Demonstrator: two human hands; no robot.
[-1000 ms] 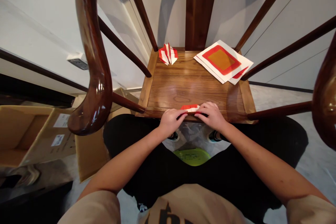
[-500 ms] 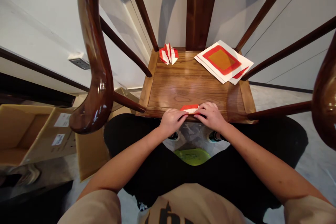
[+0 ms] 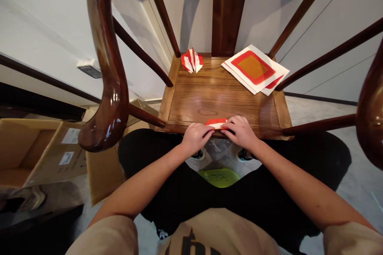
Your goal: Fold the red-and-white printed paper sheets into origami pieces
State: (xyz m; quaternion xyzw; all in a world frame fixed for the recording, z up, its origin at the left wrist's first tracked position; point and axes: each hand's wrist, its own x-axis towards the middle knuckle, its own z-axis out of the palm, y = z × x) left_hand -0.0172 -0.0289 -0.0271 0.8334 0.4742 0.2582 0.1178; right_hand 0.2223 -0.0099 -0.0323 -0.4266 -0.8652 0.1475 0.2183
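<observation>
A small folded red and white paper [image 3: 216,122] lies at the front edge of the wooden chair seat [image 3: 199,99]. Its left end is pinched between the thumb and fingers of my left hand [image 3: 196,138]. My right hand [image 3: 240,130] grips the right end the same way, so parts of the paper are hidden under the fingers. At the back left of the seat stands another folded red and white paper piece [image 3: 192,61], pleated upright in its middle. Flat sheets [image 3: 253,67] with red and orange rectangles overlap at the back right.
The chair's curved armrests [image 3: 115,99] rise on both sides, and spindles run along the back. Open cardboard boxes [image 3: 54,159] stand on the floor to the left. Between my legs, below the seat, lies a green plastic item [image 3: 220,177]. A socket [image 3: 89,68] sits at left.
Both hands keep their pinch on the folded paper with almost no movement. The view has shifted very slightly.
</observation>
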